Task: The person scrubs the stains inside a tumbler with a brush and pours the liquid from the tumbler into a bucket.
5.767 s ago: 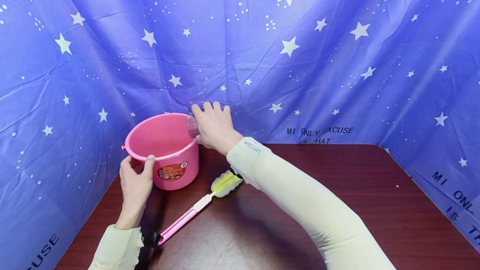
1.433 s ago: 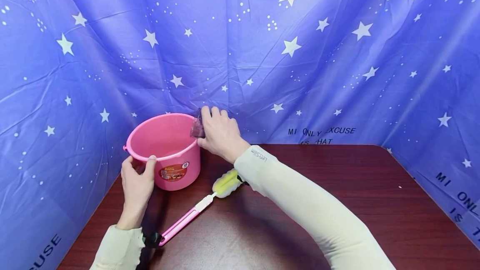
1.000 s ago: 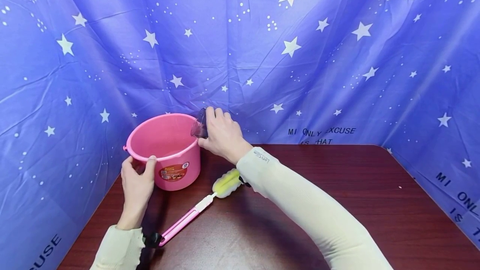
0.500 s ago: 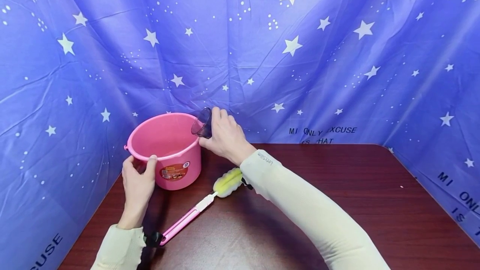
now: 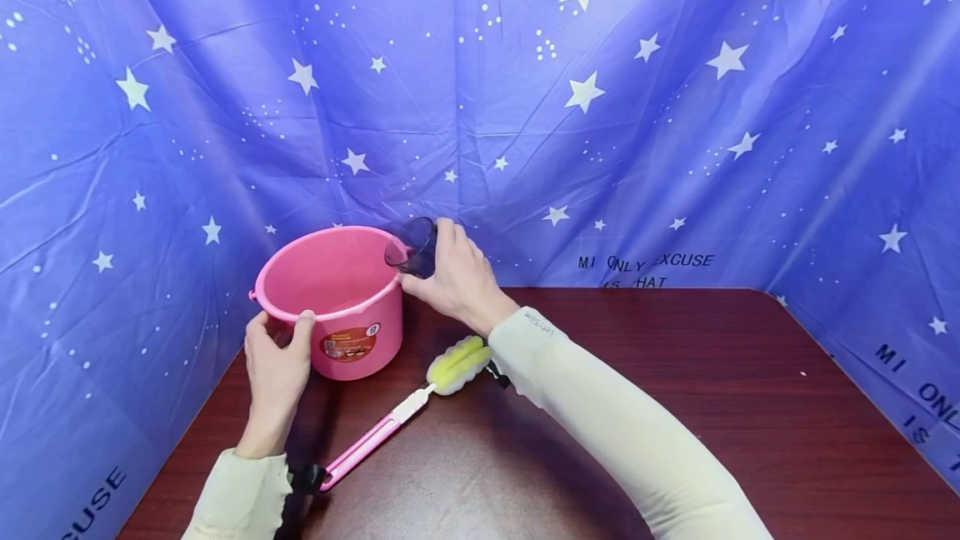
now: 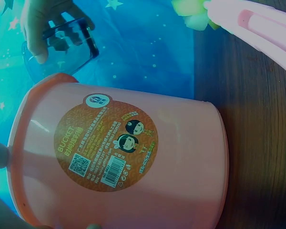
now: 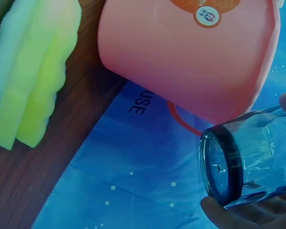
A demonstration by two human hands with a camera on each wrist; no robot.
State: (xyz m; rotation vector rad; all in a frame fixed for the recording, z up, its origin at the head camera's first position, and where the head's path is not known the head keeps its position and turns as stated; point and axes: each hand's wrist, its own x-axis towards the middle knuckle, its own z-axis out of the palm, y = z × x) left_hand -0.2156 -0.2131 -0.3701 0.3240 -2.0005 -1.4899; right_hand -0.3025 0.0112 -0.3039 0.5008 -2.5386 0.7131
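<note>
A pink plastic bucket stands on the left of the dark wooden table, an orange-red round label on its side. My left hand grips its near-left rim, thumb over the edge and fingers on the outer wall. In my right hand is a clear, dark-tinted drinking glass, tilted at the bucket's right rim with its open mouth toward the bucket. The right wrist view shows the thick base of the glass between thumb and fingers. In the left wrist view the glass hangs just beyond the bucket's rim.
A cleaning brush with a yellow-and-white sponge head and pink handle lies in front of the bucket, its head near my right sleeve. A purple-blue star-patterned curtain encloses the table's back and sides. A tiny pale speck lies at the right.
My right hand has shifted slightly right and turned the glass, so its round mouth shows more to the head view. The left hand and bucket stay put; the brush has not moved.
</note>
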